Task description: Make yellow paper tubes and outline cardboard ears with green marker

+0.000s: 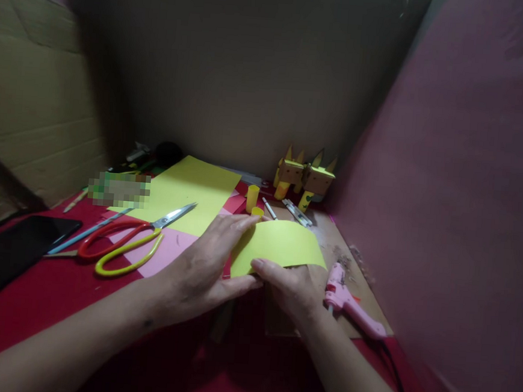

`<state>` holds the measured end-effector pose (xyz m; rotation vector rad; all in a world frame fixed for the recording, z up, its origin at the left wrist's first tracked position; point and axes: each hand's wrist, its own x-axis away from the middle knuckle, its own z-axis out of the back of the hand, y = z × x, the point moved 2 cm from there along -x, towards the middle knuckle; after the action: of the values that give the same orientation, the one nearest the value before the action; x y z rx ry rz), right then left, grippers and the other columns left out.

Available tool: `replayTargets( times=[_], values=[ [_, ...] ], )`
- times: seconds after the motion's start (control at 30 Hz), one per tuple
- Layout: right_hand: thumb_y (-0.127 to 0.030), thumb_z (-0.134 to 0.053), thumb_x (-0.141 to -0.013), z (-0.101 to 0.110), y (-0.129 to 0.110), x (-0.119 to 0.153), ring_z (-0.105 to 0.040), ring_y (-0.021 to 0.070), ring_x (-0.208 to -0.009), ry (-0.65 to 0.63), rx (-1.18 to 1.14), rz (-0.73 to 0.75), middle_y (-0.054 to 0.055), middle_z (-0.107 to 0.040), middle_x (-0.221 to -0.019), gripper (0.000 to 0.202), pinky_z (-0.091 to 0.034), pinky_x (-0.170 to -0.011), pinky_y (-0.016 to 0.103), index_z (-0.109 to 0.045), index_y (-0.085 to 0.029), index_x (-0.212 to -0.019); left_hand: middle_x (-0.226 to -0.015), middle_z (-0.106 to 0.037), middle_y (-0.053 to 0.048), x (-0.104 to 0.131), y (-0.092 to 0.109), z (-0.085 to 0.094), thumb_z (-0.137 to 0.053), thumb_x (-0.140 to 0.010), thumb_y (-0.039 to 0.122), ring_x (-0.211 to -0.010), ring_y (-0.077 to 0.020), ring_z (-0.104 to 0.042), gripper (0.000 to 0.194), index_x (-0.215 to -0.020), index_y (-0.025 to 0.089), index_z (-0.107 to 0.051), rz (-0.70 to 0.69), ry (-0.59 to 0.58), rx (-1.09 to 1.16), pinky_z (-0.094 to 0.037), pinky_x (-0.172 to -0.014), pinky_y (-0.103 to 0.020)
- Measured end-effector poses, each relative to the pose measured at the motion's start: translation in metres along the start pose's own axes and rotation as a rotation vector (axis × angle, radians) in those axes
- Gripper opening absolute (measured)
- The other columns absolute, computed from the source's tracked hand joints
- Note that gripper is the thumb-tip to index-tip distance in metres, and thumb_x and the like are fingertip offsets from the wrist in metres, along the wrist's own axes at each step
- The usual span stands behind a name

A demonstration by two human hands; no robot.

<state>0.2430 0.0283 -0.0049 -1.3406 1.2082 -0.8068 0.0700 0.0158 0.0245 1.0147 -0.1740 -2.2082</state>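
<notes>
A curved strip of yellow paper (285, 243) is between my two hands, bending over toward the right. My left hand (211, 255) is closed around its left end, thumb below and fingers along the far side. With the thumb on top near the front edge, my right hand (288, 286) pinches the same paper; its other fingers are hidden underneath. Just behind the paper stand two small yellow paper tubes (252, 199). Scissors (150, 235) with one red and one yellow handle lie left of my left hand.
A pink glue gun (347, 305) rests on cardboard at the right, its cord trailing forward. Yellow sheet (190, 184), pink paper (166, 258), markers (296, 212) and two cardboard animal figures (318, 179) lie or stand behind. A black phone (12, 255) is at left. Walls enclose the back and right.
</notes>
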Motion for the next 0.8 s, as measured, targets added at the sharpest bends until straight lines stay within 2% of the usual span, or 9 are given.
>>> replayTargets(
  times=[0.07,0.2,0.5,0.63,0.8],
  values=[
    [-0.032,-0.080,-0.072,-0.003,-0.005,0.000,-0.074,0.0274,-0.091,-0.008,0.027,0.005,0.003,-0.079,-0.092,0.051,-0.058,-0.086,0.041,-0.068,-0.024,-0.121,-0.137,-0.051,-0.011,0.001,0.001,-0.002,-0.062,-0.093,0.037,-0.125,-0.0293,-0.051,0.063,-0.147,0.025,-0.031,-0.004,-0.006,0.007,-0.049,-0.105,-0.046],
    [-0.029,-0.077,-0.070,-0.007,-0.013,0.000,-0.073,0.0272,-0.092,-0.013,0.051,0.027,0.002,-0.078,-0.093,0.050,-0.058,-0.087,0.041,-0.069,-0.024,-0.119,-0.139,-0.050,-0.011,0.001,0.000,-0.002,-0.064,-0.092,0.035,-0.126,-0.0300,-0.051,0.065,-0.147,0.027,-0.029,0.001,-0.029,0.015,-0.049,-0.105,-0.047],
    [-0.026,-0.074,-0.067,-0.011,-0.029,0.001,-0.072,0.0253,-0.086,-0.028,0.091,0.020,0.002,-0.078,-0.094,0.049,-0.060,-0.079,0.037,-0.069,-0.025,-0.115,-0.140,-0.050,-0.010,0.000,-0.002,-0.001,-0.063,-0.093,0.044,-0.127,-0.0311,-0.051,0.061,-0.145,0.031,-0.033,0.024,-0.061,0.087,-0.050,-0.104,-0.049],
    [-0.027,-0.076,-0.069,-0.010,-0.028,0.003,-0.072,0.0254,-0.082,-0.001,0.067,-0.005,0.003,-0.077,-0.090,0.049,-0.059,-0.076,0.038,-0.069,-0.022,-0.117,-0.140,-0.049,-0.009,0.001,-0.003,-0.004,-0.058,-0.096,0.046,-0.127,-0.0300,-0.051,0.054,-0.144,0.032,-0.037,0.042,-0.069,0.134,-0.051,-0.104,-0.048],
    [-0.034,-0.080,-0.071,-0.007,-0.017,0.003,-0.071,0.0262,-0.087,0.010,-0.025,0.004,0.006,-0.077,-0.096,0.052,-0.058,-0.083,0.041,-0.068,-0.019,-0.119,-0.140,-0.047,-0.010,0.003,-0.005,-0.009,-0.055,-0.098,0.044,-0.129,-0.0286,-0.049,0.050,-0.144,0.032,-0.037,0.029,-0.061,0.132,-0.049,-0.106,-0.047]
  ],
)
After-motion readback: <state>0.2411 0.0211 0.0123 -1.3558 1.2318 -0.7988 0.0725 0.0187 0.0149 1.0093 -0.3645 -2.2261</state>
